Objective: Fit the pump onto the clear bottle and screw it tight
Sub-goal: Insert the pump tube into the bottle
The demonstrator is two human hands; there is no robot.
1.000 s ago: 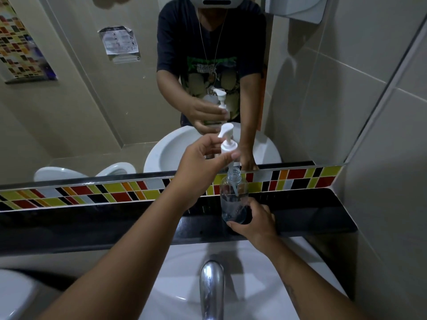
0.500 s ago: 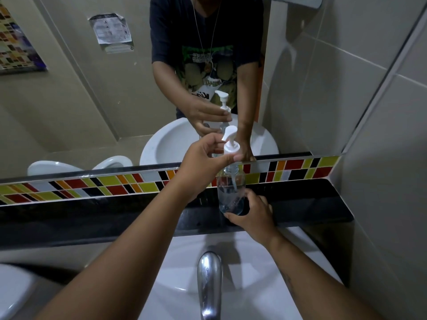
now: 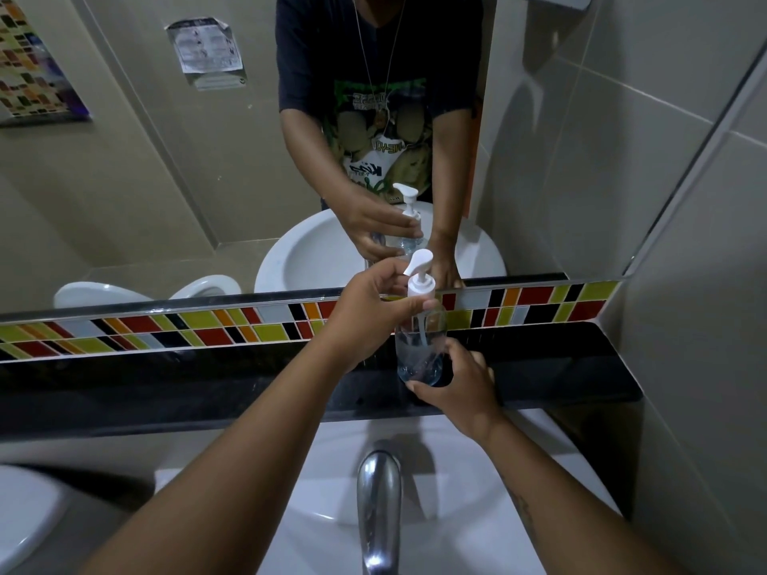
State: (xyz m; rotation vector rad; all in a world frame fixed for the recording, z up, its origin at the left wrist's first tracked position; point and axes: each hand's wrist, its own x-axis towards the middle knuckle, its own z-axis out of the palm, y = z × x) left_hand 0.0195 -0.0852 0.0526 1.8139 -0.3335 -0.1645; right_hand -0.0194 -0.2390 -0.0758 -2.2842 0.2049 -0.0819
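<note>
A clear bottle (image 3: 419, 346) stands upright on the black ledge (image 3: 560, 367) above the sink. The white pump (image 3: 420, 276) sits on its neck, its tube reaching down inside the bottle. My left hand (image 3: 369, 309) comes in from the left and pinches the pump's collar between thumb and fingers. My right hand (image 3: 460, 388) grips the base of the bottle from the near right side. The bottle's lower near side is hidden by my right hand's fingers.
A chrome tap (image 3: 377, 500) rises over the white sink (image 3: 456, 512) just below my arms. A mirror (image 3: 166, 180) and a coloured tile strip (image 3: 166, 329) back the ledge. A tiled wall (image 3: 705, 367) closes the right side. A white toilet rim (image 3: 20, 520) shows at lower left.
The pump has come down onto the bottle's neck; the gap under its collar has closed. Both hands keep their holds. The camera has tilted a little lower.
</note>
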